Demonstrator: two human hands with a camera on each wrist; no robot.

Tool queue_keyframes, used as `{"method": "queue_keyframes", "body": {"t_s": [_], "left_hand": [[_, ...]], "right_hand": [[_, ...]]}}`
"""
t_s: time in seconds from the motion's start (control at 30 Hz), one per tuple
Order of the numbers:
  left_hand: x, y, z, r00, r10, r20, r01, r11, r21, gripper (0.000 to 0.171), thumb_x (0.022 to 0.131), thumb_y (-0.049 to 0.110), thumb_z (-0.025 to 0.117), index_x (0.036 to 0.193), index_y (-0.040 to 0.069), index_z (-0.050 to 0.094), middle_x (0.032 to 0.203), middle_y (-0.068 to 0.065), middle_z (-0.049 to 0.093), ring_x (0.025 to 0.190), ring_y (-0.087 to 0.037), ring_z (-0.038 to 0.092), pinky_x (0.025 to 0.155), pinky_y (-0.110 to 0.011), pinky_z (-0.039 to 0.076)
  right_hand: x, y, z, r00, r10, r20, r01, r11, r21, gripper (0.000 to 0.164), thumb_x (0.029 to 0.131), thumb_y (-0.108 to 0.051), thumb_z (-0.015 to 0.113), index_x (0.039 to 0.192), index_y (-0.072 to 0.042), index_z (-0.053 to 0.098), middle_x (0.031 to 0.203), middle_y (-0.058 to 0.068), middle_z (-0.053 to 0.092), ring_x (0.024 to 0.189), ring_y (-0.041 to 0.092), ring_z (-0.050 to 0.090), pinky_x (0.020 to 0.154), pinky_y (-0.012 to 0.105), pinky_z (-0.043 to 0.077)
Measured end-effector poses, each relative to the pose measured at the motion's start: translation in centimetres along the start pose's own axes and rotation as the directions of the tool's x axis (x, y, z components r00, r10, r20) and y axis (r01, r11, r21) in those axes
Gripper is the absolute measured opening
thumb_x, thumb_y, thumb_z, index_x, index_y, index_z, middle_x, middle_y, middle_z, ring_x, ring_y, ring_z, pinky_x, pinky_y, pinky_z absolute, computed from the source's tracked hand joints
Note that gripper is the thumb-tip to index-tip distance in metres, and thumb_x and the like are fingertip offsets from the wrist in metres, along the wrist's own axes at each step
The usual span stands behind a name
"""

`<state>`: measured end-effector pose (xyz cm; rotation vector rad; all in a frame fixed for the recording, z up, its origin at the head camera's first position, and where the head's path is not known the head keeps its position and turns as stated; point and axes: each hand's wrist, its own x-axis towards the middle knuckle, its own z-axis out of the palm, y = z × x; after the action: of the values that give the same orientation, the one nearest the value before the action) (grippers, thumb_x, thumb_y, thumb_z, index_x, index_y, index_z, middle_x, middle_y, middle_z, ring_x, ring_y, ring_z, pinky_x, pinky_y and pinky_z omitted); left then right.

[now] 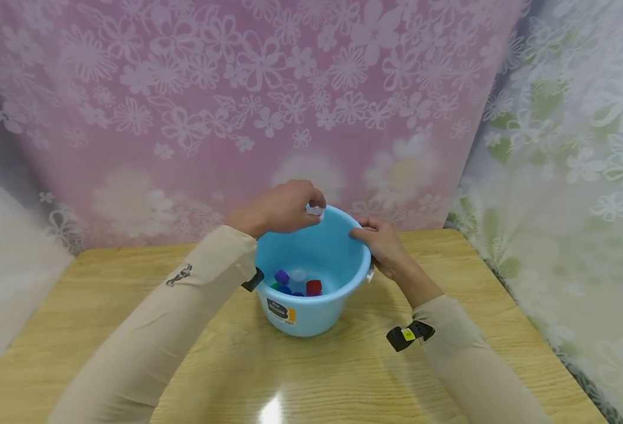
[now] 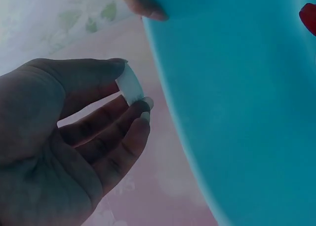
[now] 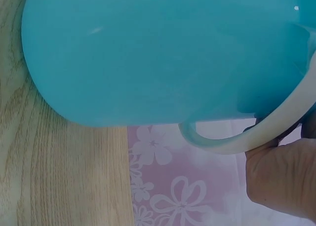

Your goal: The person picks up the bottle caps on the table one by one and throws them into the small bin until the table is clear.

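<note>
A light blue plastic bucket (image 1: 317,318) stands on the wooden table. Over its far left rim, my left hand (image 1: 289,207) pinches a small white bottle cap (image 2: 130,85) between thumb and fingertips. In the left wrist view the cap appears just outside the bucket's edge. My right hand (image 1: 384,246) grips the rim at the right, thumb over the edge and the other fingers partly hidden behind the wall. A pale curved handle (image 3: 276,128) crosses in front of that hand in the right wrist view. Inside lie several small caps, among them a red one (image 1: 314,287) and a purple one (image 1: 282,276).
The bucket carries a dark and orange label (image 1: 281,311) on its near side. Behind the wooden table (image 1: 396,377) hangs a pink flowered curtain (image 1: 227,106), with a pale leafy one (image 1: 571,194) along the right edge.
</note>
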<state>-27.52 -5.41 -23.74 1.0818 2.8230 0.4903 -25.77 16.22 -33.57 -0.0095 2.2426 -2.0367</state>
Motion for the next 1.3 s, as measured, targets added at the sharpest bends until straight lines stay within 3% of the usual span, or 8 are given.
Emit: {"method": "queue_keyframes", "body": {"t_s": [0.17,0.43,0.73,1.1,1.3], "left_hand": [[0.5,0.9,0.7,0.997,0.009,0.075,-0.011,0.999,0.034,0.036,0.093,0.018,0.062,0.127,0.006,0.06,0.123,-0.008,0.058,0.113,-0.023,0.054,0.095,-0.036,0.048],[0.8,1.5,1.2,0.991,-0.037,0.13,0.021,0.993,0.116,0.04,0.092,0.018,0.064,0.131,0.011,0.058,0.128,-0.006,0.057,0.116,-0.022,0.054,0.097,-0.037,0.047],[0.0,0.6,1.0,0.993,-0.049,0.11,0.036,0.992,0.121,0.045,0.092,0.022,0.062,0.134,0.011,0.054,0.134,-0.006,0.053,0.12,-0.023,0.051,0.099,-0.039,0.045],[-2.4,-1.0,-0.5,0.999,0.006,-0.036,-0.006,1.0,0.005,0.037,0.094,0.023,0.057,0.127,0.006,0.059,0.122,-0.01,0.057,0.103,-0.025,0.06,0.09,-0.039,0.05],[-3.8,-1.6,-0.4,0.983,-0.053,-0.173,0.046,0.998,-0.045,0.037,0.095,0.027,0.055,0.128,0.009,0.057,0.125,-0.008,0.054,0.107,-0.023,0.057,0.087,-0.039,0.051]], "right_hand": [[0.0,-0.2,0.0,1.0,-0.001,0.006,0.001,1.0,0.014,0.027,0.093,-0.01,0.057,0.116,0.005,0.053,0.112,0.021,0.06,0.093,0.032,0.065,0.074,0.045,0.057],[0.0,-0.1,0.3,1.0,0.004,0.016,-0.004,1.0,0.026,0.027,0.093,-0.009,0.057,0.116,0.004,0.054,0.106,0.017,0.062,0.09,0.029,0.067,0.072,0.041,0.058],[0.2,0.1,0.2,0.999,0.009,0.04,-0.009,1.0,-0.002,0.027,0.094,-0.011,0.056,0.117,0.004,0.052,0.114,0.023,0.059,0.096,0.036,0.065,0.074,0.045,0.057],[0.7,0.2,-0.9,0.992,0.023,0.126,-0.021,1.0,-0.022,0.036,0.095,-0.019,0.059,0.12,0.005,0.05,0.111,0.024,0.056,0.09,0.036,0.066,0.07,0.043,0.058],[0.6,0.5,-1.7,0.991,0.041,0.125,-0.039,0.999,-0.019,0.038,0.096,-0.027,0.058,0.117,0.003,0.052,0.103,0.017,0.056,0.081,0.027,0.066,0.066,0.036,0.058]]}}
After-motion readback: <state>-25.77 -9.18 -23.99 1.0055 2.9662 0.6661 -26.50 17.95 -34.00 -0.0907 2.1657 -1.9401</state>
